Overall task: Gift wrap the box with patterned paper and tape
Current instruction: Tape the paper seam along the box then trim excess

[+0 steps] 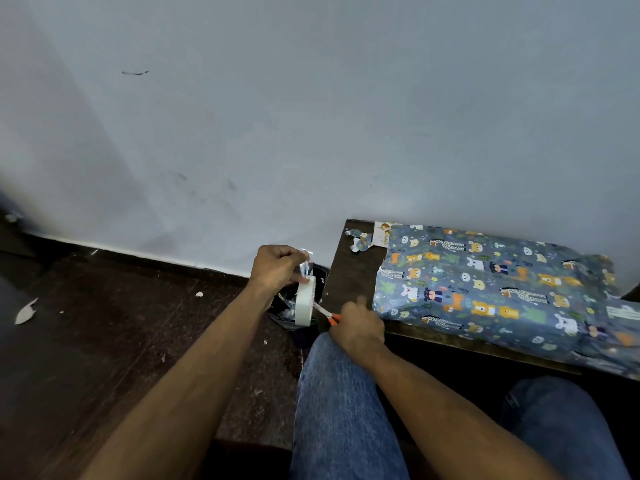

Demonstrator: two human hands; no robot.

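While my left hand (277, 268) pinches the free end of a clear tape strip, the tape roll (304, 301) hangs below it on edge, off the table's left corner and above a dark bin on the floor. My right hand (358, 327) has its fingers curled round orange-handled scissors (327, 315), blades pointing up-left at the strip just under the roll; whether the blades are apart, I cannot tell.

Progress, as I judge it: the box (491, 289) already lies under patterned paper on the table (349, 268), main faces covered. The right end looks crumpled and loose, so it probably still needs folding and taping. This strip is not yet cut.

Box lies flat, long axis running left to right along the table, slanting toward me at its right end. Paper scraps (360, 241) sit near the far left corner.
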